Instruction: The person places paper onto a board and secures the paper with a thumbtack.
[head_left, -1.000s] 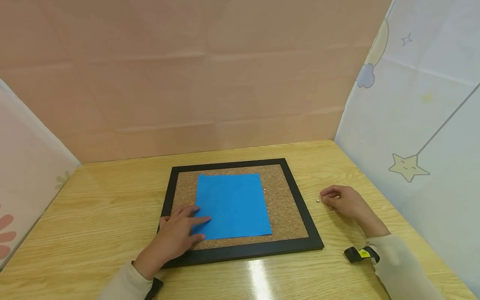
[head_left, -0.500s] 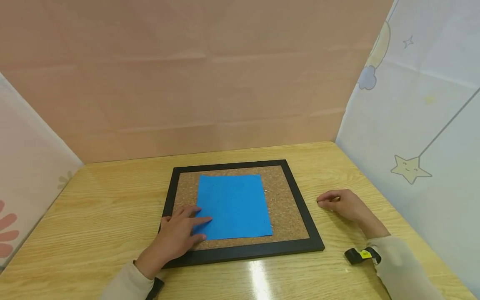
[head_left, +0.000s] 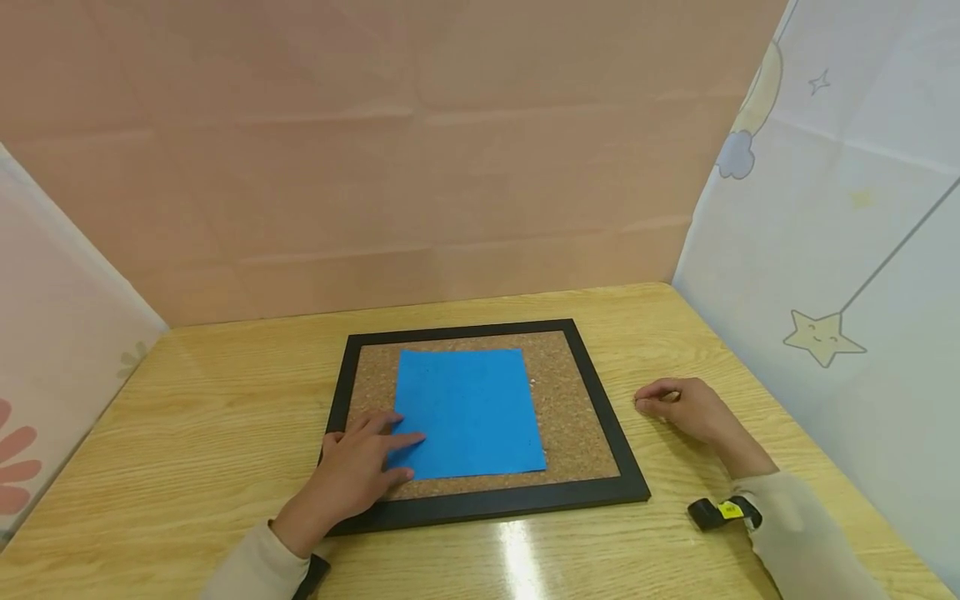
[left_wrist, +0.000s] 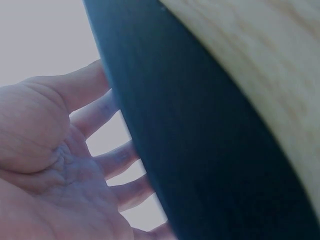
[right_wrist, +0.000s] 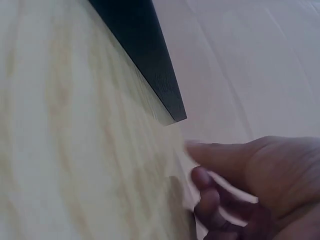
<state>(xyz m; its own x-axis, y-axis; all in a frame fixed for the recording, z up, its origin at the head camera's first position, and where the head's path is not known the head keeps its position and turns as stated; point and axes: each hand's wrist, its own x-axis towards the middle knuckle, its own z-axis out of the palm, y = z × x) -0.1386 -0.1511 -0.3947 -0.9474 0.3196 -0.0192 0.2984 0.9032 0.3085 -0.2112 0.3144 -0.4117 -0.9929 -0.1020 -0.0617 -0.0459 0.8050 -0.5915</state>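
Observation:
A blue sheet of paper [head_left: 468,408] lies on a cork board [head_left: 573,417] with a black frame [head_left: 495,502]. My left hand [head_left: 356,471] rests on the sheet's lower left part, fingers spread and straight. In the left wrist view the palm of the left hand [left_wrist: 65,145] shows behind the dark frame edge [left_wrist: 190,125], which hides the fingertips. To the right of the board, my right hand [head_left: 686,408] pinches a tiny pale thing at the tabletop, mostly hidden by the fingertips. The right wrist view shows thumb and fingers of the right hand [right_wrist: 245,185] curled together.
A tiny whitish speck [head_left: 533,381] sits on the cork beside the sheet's right edge. The wooden table [head_left: 210,417] ends at a tan backdrop [head_left: 420,167]. A white printed panel [head_left: 862,250] stands along the right side.
The right hand has moved slightly left and its fingertips have closed over the tiny pale thing, which lay in sight before. The left hand stays on the sheet.

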